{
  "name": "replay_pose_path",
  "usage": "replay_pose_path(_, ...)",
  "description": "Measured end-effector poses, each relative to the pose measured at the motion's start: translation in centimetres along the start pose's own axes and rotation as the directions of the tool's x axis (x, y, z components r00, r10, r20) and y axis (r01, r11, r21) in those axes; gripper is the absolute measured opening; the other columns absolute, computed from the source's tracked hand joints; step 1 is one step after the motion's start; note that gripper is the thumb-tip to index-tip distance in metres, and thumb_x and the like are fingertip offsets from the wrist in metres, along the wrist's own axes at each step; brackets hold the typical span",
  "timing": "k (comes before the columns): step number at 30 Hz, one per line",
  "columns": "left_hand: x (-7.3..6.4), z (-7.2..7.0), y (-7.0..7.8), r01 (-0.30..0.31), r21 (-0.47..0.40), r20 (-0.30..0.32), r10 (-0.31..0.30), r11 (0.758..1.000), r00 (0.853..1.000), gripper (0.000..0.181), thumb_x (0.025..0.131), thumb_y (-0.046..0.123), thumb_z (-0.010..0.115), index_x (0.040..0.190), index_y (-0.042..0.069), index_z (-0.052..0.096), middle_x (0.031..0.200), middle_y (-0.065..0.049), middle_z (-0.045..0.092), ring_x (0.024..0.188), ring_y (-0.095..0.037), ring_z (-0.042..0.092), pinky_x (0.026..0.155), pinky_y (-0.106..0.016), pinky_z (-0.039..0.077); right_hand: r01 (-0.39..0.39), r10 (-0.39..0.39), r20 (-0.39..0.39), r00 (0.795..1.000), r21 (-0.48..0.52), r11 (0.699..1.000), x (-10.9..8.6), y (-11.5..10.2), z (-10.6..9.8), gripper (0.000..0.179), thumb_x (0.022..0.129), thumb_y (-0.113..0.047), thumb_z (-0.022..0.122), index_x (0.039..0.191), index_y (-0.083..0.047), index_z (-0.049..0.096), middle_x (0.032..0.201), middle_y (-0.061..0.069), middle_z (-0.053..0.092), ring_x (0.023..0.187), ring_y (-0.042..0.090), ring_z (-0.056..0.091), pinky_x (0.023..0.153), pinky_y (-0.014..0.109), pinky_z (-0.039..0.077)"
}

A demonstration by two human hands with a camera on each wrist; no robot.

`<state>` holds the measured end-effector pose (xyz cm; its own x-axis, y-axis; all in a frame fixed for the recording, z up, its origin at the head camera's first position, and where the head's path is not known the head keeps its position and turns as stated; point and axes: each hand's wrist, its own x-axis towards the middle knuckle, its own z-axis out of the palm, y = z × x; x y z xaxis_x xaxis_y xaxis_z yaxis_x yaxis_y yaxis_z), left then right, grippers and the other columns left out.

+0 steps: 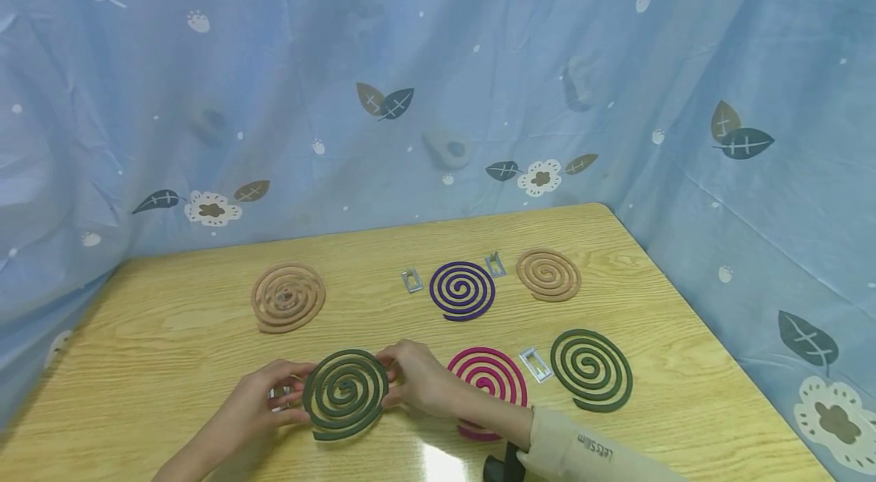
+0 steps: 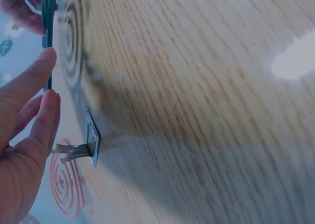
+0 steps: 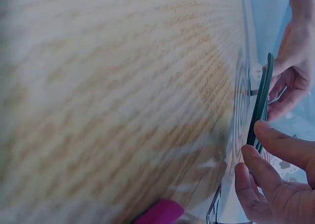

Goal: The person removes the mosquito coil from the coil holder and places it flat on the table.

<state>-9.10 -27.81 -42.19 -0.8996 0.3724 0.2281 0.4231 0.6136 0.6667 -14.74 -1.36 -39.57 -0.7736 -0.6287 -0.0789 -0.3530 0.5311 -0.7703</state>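
A dark green mosquito coil is held off the table by both hands, its shadow falling below it. My left hand pinches the coil's left rim between thumb and finger, as the left wrist view also shows. On the opposite rim, my right hand grips it with thumb and fingertips. A small metal coil stand with an upright tab is on the table by the left hand; in the head view the fingers mostly hide it. The right forearm crosses over a pink coil, covering part of it.
At the back left, a tan coil has metal showing at its centre. A purple coil, another tan coil and a second green coil lie to the right. Metal stands sit among them. A blue patterned curtain borders the table.
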Motion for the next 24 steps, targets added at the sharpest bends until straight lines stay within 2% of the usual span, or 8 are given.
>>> replay_pose_path(2, 0.1, -0.1, 0.2, 0.032, 0.017, 0.022, -0.032, 0.999, 0.999, 0.060, 0.065, 0.016, 0.084, 0.115, -0.007, 0.060, 0.097, -0.007, 0.062, 0.084, -0.003, 0.060, 0.068, -0.022, 0.059, -0.002, 0.002, 0.002, 1.000, -0.016, 1.000, 0.2, 0.0, 0.1, 0.059, 0.062, -0.001, 0.086, 0.116, 0.004, 0.064, 0.098, 0.004, 0.066, 0.079, 0.007, 0.060, 0.073, 0.013, 0.049)
replay_pose_path(5, 0.3, -0.2, 0.5, 0.048, 0.036, 0.051, -0.050, 0.998, 0.997, 0.061, 0.066, 0.017, 0.083, 0.116, -0.008, 0.059, 0.098, -0.006, 0.061, 0.084, -0.011, 0.062, 0.073, -0.027, 0.059, -0.015, 0.015, 0.002, 1.000, -0.047, 0.999, 0.5, 0.0, 0.3, 0.064, 0.059, -0.002, 0.088, 0.118, 0.003, 0.063, 0.093, 0.002, 0.064, 0.078, 0.006, 0.056, 0.071, 0.012, 0.048)
replay_pose_path(11, 0.8, -0.4, 0.9, 0.038, 0.078, 0.083, -0.044, 0.996, 0.996, 0.062, 0.066, 0.017, 0.083, 0.116, -0.010, 0.058, 0.099, -0.005, 0.061, 0.085, -0.021, 0.063, 0.076, -0.032, 0.059, -0.026, 0.026, -0.002, 1.000, -0.091, 0.996, 0.8, 0.0, 0.3, 0.068, 0.055, -0.001, 0.089, 0.118, 0.002, 0.064, 0.084, -0.001, 0.059, 0.077, 0.006, 0.053, 0.072, 0.014, 0.048)
replay_pose_path(18, 1.1, -0.3, 0.7, 0.054, 0.039, 0.141, -0.059, 0.998, 0.988, 0.060, 0.069, 0.015, 0.082, 0.117, -0.011, 0.057, 0.103, -0.010, 0.061, 0.086, -0.026, 0.064, 0.075, -0.032, 0.060, -0.034, 0.032, -0.020, 0.999, -0.072, 0.997, 1.0, 0.1, 0.3, 0.064, 0.052, 0.005, 0.089, 0.112, 0.002, 0.067, 0.081, -0.002, 0.059, 0.074, 0.005, 0.053, 0.071, 0.013, 0.049)
replay_pose_path(24, 1.2, -0.2, 0.6, 0.058, -0.012, 0.155, -0.055, 0.998, 0.986, 0.059, 0.071, 0.013, 0.081, 0.118, -0.012, 0.056, 0.105, -0.012, 0.061, 0.089, -0.029, 0.063, 0.078, -0.032, 0.059, -0.026, 0.025, -0.022, 0.999, -0.066, 0.997, 1.1, 0.4, 0.3, 0.062, 0.053, 0.004, 0.089, 0.111, 0.004, 0.067, 0.083, 0.000, 0.060, 0.074, 0.005, 0.053, 0.070, 0.013, 0.049)
